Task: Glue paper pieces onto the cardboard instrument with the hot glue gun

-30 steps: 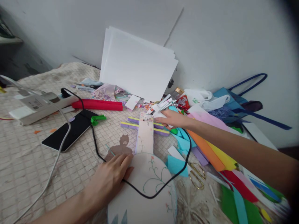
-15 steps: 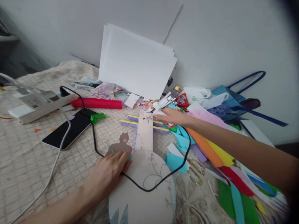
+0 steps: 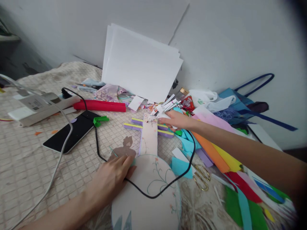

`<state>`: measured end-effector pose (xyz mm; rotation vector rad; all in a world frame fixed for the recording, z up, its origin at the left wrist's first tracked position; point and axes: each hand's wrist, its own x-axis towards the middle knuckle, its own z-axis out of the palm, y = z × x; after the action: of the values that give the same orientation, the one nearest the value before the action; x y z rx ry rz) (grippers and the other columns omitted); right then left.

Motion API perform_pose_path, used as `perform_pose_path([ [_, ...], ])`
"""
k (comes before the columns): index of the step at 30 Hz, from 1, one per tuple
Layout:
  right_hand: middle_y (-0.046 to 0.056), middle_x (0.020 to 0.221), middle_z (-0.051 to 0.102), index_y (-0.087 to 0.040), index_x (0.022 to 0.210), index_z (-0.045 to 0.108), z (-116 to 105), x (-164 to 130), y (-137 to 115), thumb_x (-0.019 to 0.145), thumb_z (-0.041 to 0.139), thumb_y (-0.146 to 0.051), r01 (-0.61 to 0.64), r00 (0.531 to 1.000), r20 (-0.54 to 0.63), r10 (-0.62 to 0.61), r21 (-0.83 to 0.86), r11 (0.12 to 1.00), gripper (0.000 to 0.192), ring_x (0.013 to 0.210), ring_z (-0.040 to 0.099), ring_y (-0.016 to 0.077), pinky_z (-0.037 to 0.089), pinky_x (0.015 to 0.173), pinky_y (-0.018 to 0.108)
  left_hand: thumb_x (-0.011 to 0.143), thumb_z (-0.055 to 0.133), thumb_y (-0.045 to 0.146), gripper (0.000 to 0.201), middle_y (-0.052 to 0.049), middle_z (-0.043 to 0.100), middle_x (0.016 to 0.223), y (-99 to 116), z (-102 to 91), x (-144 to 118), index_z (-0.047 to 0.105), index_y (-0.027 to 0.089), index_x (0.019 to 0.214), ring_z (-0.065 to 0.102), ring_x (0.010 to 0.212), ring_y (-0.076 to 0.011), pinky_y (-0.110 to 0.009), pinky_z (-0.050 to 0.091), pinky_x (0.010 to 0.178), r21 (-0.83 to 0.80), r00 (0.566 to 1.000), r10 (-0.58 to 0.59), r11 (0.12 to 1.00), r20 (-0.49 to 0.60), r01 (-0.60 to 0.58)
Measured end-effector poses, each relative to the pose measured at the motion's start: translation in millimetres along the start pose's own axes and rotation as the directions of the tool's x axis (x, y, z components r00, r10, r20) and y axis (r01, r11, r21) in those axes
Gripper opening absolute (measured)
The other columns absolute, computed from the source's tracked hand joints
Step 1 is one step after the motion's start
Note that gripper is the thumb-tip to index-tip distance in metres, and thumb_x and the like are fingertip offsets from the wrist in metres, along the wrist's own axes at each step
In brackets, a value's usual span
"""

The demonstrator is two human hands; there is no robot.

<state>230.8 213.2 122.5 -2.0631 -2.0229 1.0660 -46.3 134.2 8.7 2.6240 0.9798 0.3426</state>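
A lute-shaped craft board (image 3: pixel 153 204) with a round, flower-painted body lies in front of me. Its pale neck (image 3: pixel 150 140) points away, crossed by purple and yellow pegs (image 3: pixel 132 126). My left hand (image 3: pixel 117 172) grips the body's upper left edge, its fingertips partly hidden. At the far end of the neck, my right hand (image 3: pixel 176 119) is closed around a white corded tool that looks like a hot glue gun (image 3: pixel 165 115), its tip near the peg head. The tool's black cable (image 3: pixel 153 197) loops over the round body and passes under my left hand.
At left are a power strip (image 3: pixel 51 107), a black tablet-like slab (image 3: pixel 69 134), a green clip (image 3: pixel 100 120) and a red roll (image 3: pixel 100 105). White sheets (image 3: pixel 141 60) lean on the wall. Gold-handled scissors (image 3: pixel 201 177), coloured paper (image 3: pixel 213 153) and a blue bag (image 3: pixel 233 102) crowd the right.
Both hands and the board stay in nearly the same place. The whole view has shifted very slightly.
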Motion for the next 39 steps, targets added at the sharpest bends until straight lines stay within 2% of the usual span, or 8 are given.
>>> perform_pose_path([
  [6,-0.004,0.046,0.047,-0.019,0.068,0.045,1,1,1,0.086,0.049,-0.049,0.025,1.0,0.006,-0.025,0.01,1.0,0.035,0.037,0.043,0.0082,0.032,0.035,0.02,0.095,0.035,0.028,0.027,-0.007,0.068,0.091,0,0.2,1,0.053,0.017,0.112,0.066,0.079,-0.0239,-0.034,0.053,0.061,0.016,1.0,-0.005,1.0,-0.005,0.005],
  [10,-0.004,0.048,0.048,-0.018,0.078,0.05,-3,1,2,0.086,0.048,-0.05,0.04,0.999,-0.016,-0.04,0.002,0.999,0.033,0.037,0.045,0.0098,0.034,0.037,0.022,0.094,0.037,0.025,0.026,-0.007,0.068,0.091,-1,1.5,0,0.053,0.017,0.112,0.066,0.078,-0.0231,-0.034,0.053,0.062,0.002,1.0,0.001,1.0,-0.013,-0.001],
  [16,-0.001,0.057,0.054,-0.017,0.084,0.055,-17,-3,7,0.086,0.046,-0.057,0.161,0.981,-0.102,-0.164,-0.037,0.986,0.041,0.053,0.054,0.0142,0.043,0.052,0.025,0.095,0.034,0.026,0.025,-0.006,0.068,0.088,-1,1.4,1,0.055,0.017,0.106,0.066,0.076,-0.0236,-0.034,0.052,0.06,0.011,1.0,-0.007,1.0,0.004,0.007],
  [23,-0.003,0.05,0.047,-0.017,0.071,0.05,-6,-2,9,0.086,0.046,-0.053,0.013,0.995,-0.101,-0.014,-0.006,1.0,0.039,0.04,0.044,0.0099,0.034,0.038,0.021,0.095,0.036,0.026,0.023,-0.006,0.067,0.086,0,-1.7,-1,0.055,0.017,0.104,0.066,0.075,-0.022,-0.031,0.052,0.059,0.01,1.0,-0.009,1.0,0.011,0.009],
  [26,-0.002,0.05,0.05,-0.017,0.074,0.051,-4,-3,3,0.086,0.047,-0.046,0.038,0.995,-0.091,-0.041,-0.036,0.999,0.032,0.043,0.048,0.0101,0.036,0.041,0.02,0.095,0.036,0.026,0.022,-0.005,0.067,0.086,1,-1.5,-1,0.056,0.018,0.1,0.066,0.075,-0.0212,-0.03,0.051,0.06,0.004,1.0,-0.007,1.0,-0.007,0.008],
  [30,-0.001,0.05,0.053,-0.016,0.075,0.053,-2,-1,3,0.086,0.046,-0.044,0.075,0.995,-0.066,-0.081,-0.089,0.993,0.032,0.045,0.051,0.0111,0.039,0.043,0.02,0.096,0.033,0.028,0.025,-0.006,0.068,0.088,1,-0.5,0,0.057,0.018,0.099,0.066,0.075,-0.0214,-0.031,0.051,0.06,0.015,1.0,0.004,1.0,-0.023,-0.004],
  [39,0.0,0.056,0.053,-0.018,0.07,0.047,4,5,7,0.082,0.051,-0.049,0.018,0.999,-0.043,-0.017,0.03,0.999,0.033,0.042,0.048,0.0099,0.037,0.035,0.02,0.096,0.033,0.026,0.026,-0.006,0.067,0.084,1,-2.4,0,0.058,0.017,0.098,0.066,0.072,-0.0223,-0.031,0.051,0.057,0.036,1.0,0.002,0.999,0.004,-0.002],
])
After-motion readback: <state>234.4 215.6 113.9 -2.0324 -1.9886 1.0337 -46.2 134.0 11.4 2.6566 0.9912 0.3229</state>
